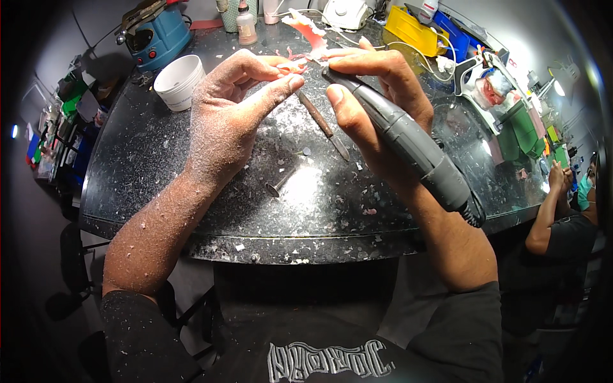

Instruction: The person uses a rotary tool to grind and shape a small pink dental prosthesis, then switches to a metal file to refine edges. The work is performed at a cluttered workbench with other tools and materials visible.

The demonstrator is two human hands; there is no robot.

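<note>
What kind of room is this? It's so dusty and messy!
It looks like a workshop, maybe a dental lab. The right hand holds a corded black tool, the left hand pinches a small pink piece, and pale crumbs dot the dark workbench.

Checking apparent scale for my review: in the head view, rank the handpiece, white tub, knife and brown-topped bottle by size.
1. Handpiece, nearest the camera
2. White tub
3. Knife, brown-topped bottle: too alike to rank; knife longer, bottle wider.
</note>
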